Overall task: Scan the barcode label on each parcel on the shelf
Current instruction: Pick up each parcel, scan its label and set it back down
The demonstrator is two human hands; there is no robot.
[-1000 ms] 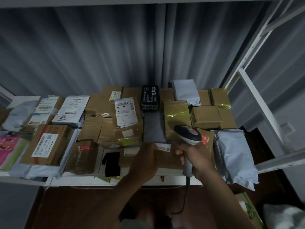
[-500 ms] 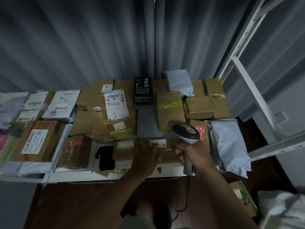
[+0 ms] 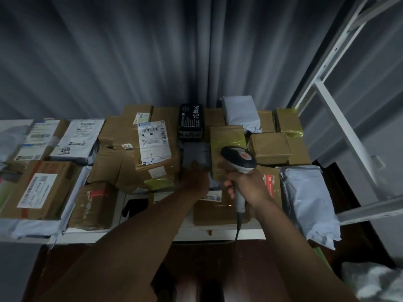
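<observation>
Head view: right hand (image 3: 250,188) is wrapped tight around the handle of the barcode scanner (image 3: 238,159), whose head points out over the parcels. Left hand (image 3: 196,179) reaches forward onto the grey mailer (image 3: 196,153) in the middle of the shelf (image 3: 218,235), fingers laid on it; whether they curl to grip, can't tell through the blur. The mailer looks soft, light and floppy, likely slick plastic; best taken by an edge or pressed flat so any label reads. No label visible on its top. The cardboard boxes around it look stiff, e.g. the labelled box (image 3: 152,149) just left of it. The shelf holds many parcels packed touching, some stacked.
</observation>
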